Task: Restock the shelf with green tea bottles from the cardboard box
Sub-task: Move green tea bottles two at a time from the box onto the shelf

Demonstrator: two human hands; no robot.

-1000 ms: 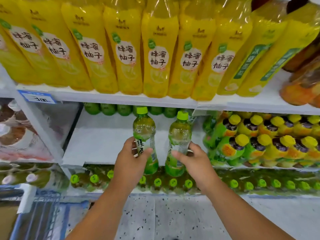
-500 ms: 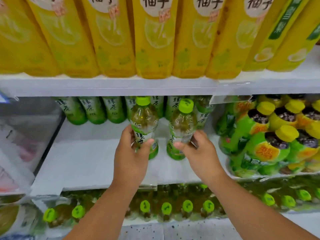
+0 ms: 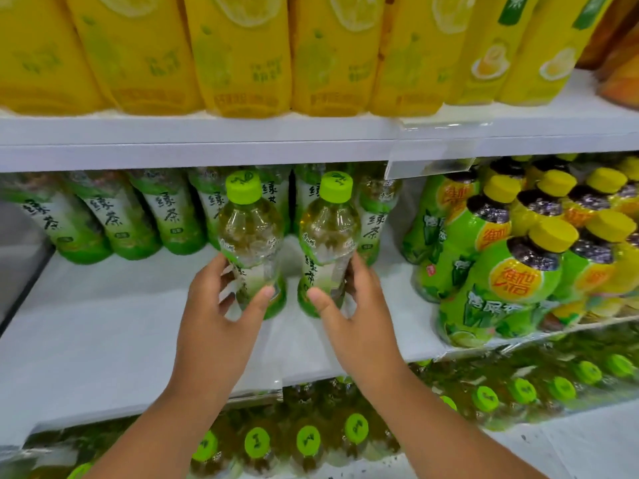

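Two green tea bottles with lime caps stand upright on the white middle shelf [image 3: 103, 326]. My left hand [image 3: 218, 319] wraps its fingers and thumb round the lower part of the left bottle [image 3: 250, 233]. The right bottle [image 3: 328, 229] is held the same way by my right hand [image 3: 356, 316]. Both bottles sit just in front of a back row of green tea bottles [image 3: 138, 216] of the same kind. The cardboard box is out of view.
Tall yellow drink bottles [image 3: 242, 53] fill the shelf above. Green bottles with yellow caps [image 3: 511, 267] crowd the middle shelf on the right. Wrapped packs of green-capped bottles [image 3: 345, 433] lie on the shelf below. Bare white shelf stretches to the left of my hands.
Both hands have carried the two bottles from in front of the shelf edge deeper onto the middle shelf, up to the back row. The camera has moved closer and lower.
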